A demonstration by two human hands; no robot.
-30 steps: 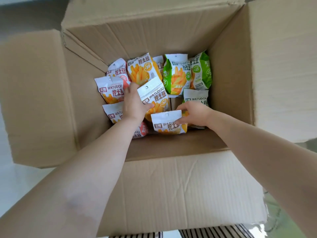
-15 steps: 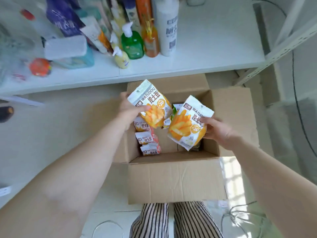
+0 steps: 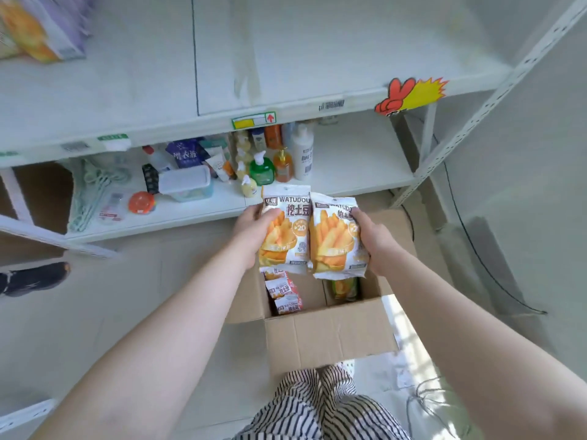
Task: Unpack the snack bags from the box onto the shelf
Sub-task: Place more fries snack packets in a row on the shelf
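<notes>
Gripping one snack bag apiece, you hold both packets side by side at the centre of the frame, above the open cardboard box (image 3: 330, 338). Your left hand (image 3: 254, 230) has its fingers curled round the left edge of the left snack bag (image 3: 284, 230), thumb across the front near the top. Your right hand (image 3: 373, 236) clamps the right edge of the right snack bag (image 3: 333, 239) the same way. Both bags stand upright with their printed orange fronts facing you, and their inner edges touch or slightly overlap; which one lies in front you cannot tell.

Below the bags, inside the box, a short column of red-and-white snack packets (image 3: 284, 295) lies along the left wall, and a green-and-yellow packet (image 3: 344, 289) shows in the right part, half hidden under the held bag.

Across the upper part of the frame runs the white upper shelf (image 3: 286, 58), with a yellow price tag (image 3: 253, 120) on its front lip and a red-and-yellow hand sticker (image 3: 409, 95) toward the right. At the upper left corner some blurred packages (image 3: 41, 27) sit on it. The lower shelf (image 3: 359, 173) carries bottles (image 3: 276, 157), a lidded plastic tub (image 3: 185, 182) and an orange round thing (image 3: 141, 202). Striped trousers (image 3: 317, 404) show at the bottom centre, and a dark shoe (image 3: 35, 279) lies at the left edge.
</notes>
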